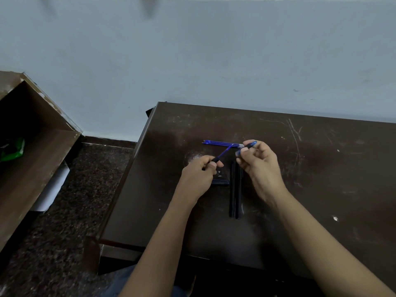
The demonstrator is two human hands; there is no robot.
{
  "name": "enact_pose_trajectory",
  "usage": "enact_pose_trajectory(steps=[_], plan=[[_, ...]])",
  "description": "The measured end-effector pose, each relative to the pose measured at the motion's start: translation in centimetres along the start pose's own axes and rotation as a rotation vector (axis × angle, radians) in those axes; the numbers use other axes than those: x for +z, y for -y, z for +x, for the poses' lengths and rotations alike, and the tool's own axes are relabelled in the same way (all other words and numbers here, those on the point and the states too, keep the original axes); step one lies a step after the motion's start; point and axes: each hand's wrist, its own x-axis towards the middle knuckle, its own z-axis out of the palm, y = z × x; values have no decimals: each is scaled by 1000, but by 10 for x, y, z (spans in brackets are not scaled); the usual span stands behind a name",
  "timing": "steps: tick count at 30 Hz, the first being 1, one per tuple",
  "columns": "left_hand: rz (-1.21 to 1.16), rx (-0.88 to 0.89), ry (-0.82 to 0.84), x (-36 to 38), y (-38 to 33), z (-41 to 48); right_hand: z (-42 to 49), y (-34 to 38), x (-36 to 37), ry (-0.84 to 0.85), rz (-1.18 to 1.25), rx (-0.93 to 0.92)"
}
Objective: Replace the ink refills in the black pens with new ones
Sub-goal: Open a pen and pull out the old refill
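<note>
Fingers (212, 166) of my left hand (198, 175) pinch the slim black pen barrel (215, 160), my right hand (260, 166) grips a blue plastic tip (252, 144); I'd pull the thin blue refill (225, 152) straight.

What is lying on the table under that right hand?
Black pens lie side by side there, pointing away from the person. The right hand covers part of their far ends, so those tips cannot be seen.
</note>
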Motion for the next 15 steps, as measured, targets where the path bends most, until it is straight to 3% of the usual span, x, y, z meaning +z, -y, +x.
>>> enact_pose_trajectory(steps=[2, 4, 15], plan=[[1, -8, 22, 2, 2, 0, 2, 5, -2, 4, 233, 95], [8, -17, 41, 3, 4, 1, 5, 5, -4, 3, 310, 128], [33, -12, 67, 5, 13, 7, 2, 8, -2, 82, 221, 110]])
